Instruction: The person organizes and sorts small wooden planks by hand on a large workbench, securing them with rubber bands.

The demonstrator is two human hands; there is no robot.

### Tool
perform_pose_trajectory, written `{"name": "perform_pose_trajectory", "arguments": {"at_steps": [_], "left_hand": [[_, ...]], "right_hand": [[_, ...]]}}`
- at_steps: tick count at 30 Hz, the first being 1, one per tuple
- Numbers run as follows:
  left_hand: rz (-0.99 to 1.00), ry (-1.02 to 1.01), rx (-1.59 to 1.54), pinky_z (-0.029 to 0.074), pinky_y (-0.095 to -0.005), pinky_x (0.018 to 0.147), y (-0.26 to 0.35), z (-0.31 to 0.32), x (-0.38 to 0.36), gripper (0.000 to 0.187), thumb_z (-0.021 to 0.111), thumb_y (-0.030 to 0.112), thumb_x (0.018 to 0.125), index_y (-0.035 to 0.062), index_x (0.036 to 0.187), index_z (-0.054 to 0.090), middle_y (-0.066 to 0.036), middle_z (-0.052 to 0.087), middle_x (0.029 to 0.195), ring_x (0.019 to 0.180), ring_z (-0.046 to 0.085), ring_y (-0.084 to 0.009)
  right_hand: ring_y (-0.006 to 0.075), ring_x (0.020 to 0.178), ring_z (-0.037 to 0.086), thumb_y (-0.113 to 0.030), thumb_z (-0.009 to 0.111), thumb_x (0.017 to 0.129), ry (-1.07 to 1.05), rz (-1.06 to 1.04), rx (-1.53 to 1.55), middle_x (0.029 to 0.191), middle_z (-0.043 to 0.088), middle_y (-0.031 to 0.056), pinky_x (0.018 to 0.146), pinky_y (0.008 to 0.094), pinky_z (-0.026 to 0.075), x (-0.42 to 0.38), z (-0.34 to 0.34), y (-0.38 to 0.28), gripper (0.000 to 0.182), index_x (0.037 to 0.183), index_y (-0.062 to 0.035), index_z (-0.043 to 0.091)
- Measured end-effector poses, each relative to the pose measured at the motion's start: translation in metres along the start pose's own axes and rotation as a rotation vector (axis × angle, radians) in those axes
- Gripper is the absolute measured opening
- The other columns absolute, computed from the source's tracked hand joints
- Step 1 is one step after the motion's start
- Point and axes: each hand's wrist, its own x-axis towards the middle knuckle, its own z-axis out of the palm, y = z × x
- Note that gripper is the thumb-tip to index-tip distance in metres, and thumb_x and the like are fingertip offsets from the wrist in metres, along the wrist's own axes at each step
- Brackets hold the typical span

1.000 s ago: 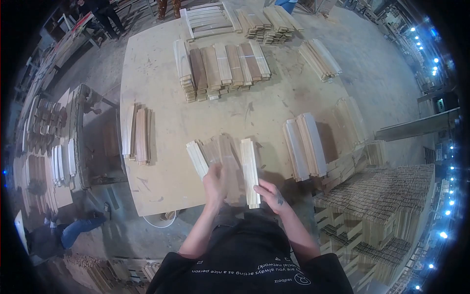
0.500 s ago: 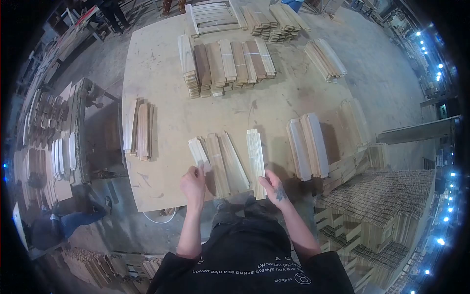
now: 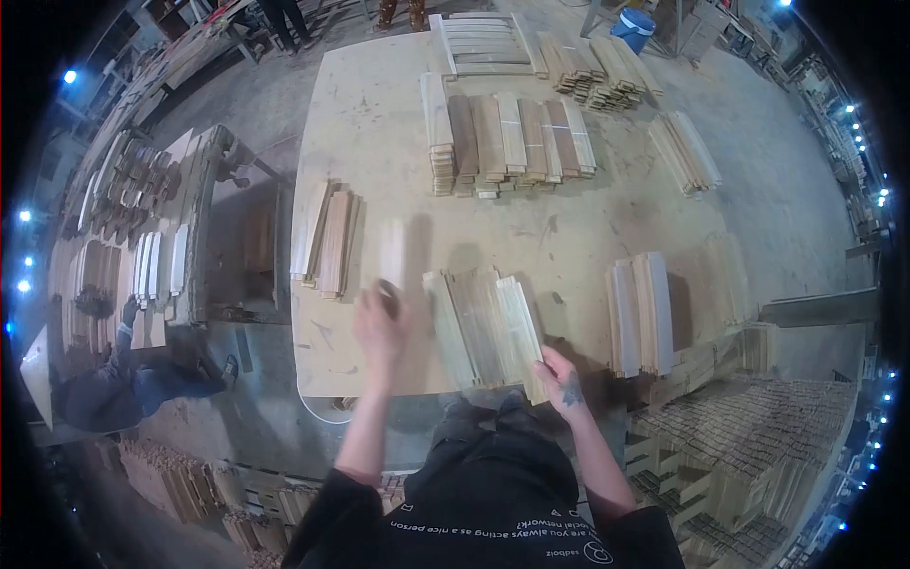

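Note:
My left hand (image 3: 381,324) is raised over the left part of the table, its fingers wrapped round the lower end of a pale wooden slat (image 3: 392,254), which is blurred by motion. My right hand (image 3: 559,377) grips the lower right end of a light slat bundle (image 3: 520,327) near the table's front edge. Directly left of that bundle, and touching it, lie several more slats (image 3: 472,322), side by side. A separate group of slats (image 3: 334,242) rests left of my left hand.
Slat stacks (image 3: 512,142) stand at the back of the table (image 3: 379,123), near a slatted frame (image 3: 485,45). More slats (image 3: 640,313) lie to the right. A blue bucket (image 3: 633,28) is beyond. A co-worker (image 3: 142,384) is at the far left beside another bench.
My left hand has moved left with a slat, away from the group. The right-hand bundle now lies against the other slats. The whole view has shifted.

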Motion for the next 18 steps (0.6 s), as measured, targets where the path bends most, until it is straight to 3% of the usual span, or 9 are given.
{"name": "perform_pose_trajectory", "arguments": {"at_steps": [2,4,9,11,14,17,18], "left_hand": [[0.126,0.161,0.134,0.053,-0.0481,0.079,-0.028,-0.023,0.051,0.042,0.074,0.023,0.086,0.0023,0.121,0.063,-0.018,0.062,0.102,0.093,0.065,-0.0384],[-0.008,-0.039,0.12,0.052,-0.0472,0.079,-0.056,-0.031,0.094,0.036,0.072,0.024,0.088,0.0028,0.116,0.066,-0.017,0.062,0.099,0.094,0.064,-0.0373],[0.113,0.174,0.484,0.049,-0.0506,0.082,-0.079,-0.028,0.125,0.037,0.073,0.036,0.092,0.0033,0.11,0.068,-0.015,0.065,0.096,0.092,0.065,-0.0363],[0.074,0.082,0.369,0.05,-0.0499,0.081,-0.068,-0.02,0.105,0.039,0.073,0.037,0.093,0.0029,0.11,0.069,-0.017,0.065,0.098,0.09,0.065,-0.0363],[0.052,-0.092,0.141,0.052,-0.0476,0.077,-0.055,-0.002,0.044,0.041,0.075,0.036,0.093,0.0019,0.114,0.069,-0.019,0.067,0.1,0.086,0.067,-0.0354],[-0.113,-0.255,-0.114,0.053,-0.0456,0.073,-0.021,0.005,-0.013,0.04,0.076,0.031,0.092,0.0008,0.117,0.069,-0.017,0.069,0.096,0.082,0.068,-0.0335],[-0.13,-0.277,-0.17,0.054,-0.0455,0.073,-0.01,0.005,-0.029,0.039,0.076,0.029,0.092,0.0005,0.117,0.069,-0.016,0.069,0.094,0.081,0.068,-0.0332]], "right_hand": [[0.0151,0.118,0.063,-0.011,0.059,0.103,0.023,0.016,0.008,0.127,0.069,0.0103,0.102,0.0324,0.048,-0.003,-0.002,0.006,0.039,0.139,0.0032,0.058],[0.0151,0.12,0.062,-0.01,0.058,0.104,0.022,0.023,0.016,0.13,0.067,0.0093,0.105,0.0308,0.046,-0.004,0.002,0.002,0.04,0.142,0.0026,0.055],[0.0147,0.12,0.062,-0.012,0.058,0.105,0.058,0.02,-0.09,0.131,0.068,0.0093,0.105,0.0302,0.046,-0.007,0.008,-0.009,0.042,0.145,0.0015,0.054],[0.0146,0.118,0.063,-0.013,0.059,0.105,0.091,0.005,-0.173,0.13,0.068,0.0096,0.103,0.0304,0.047,-0.004,0.009,-0.003,0.042,0.144,0.0012,0.054],[0.0236,0.121,0.065,-0.024,0.064,0.101,0.169,-0.015,-0.135,0.134,0.068,0.0168,0.105,0.0365,0.048,0.005,0.019,0.009,0.048,0.142,0.0017,0.057],[0.0317,0.127,0.061,-0.026,0.066,0.1,0.105,-0.033,-0.089,0.137,0.064,0.0223,0.108,0.0409,0.046,0.02,0.031,0.001,0.052,0.143,0.0013,0.055],[0.0345,0.128,0.059,-0.026,0.067,0.099,0.137,-0.089,-0.254,0.136,0.062,0.0235,0.108,0.0427,0.046,0.024,0.039,-0.002,0.054,0.144,0.0009,0.054]]}}
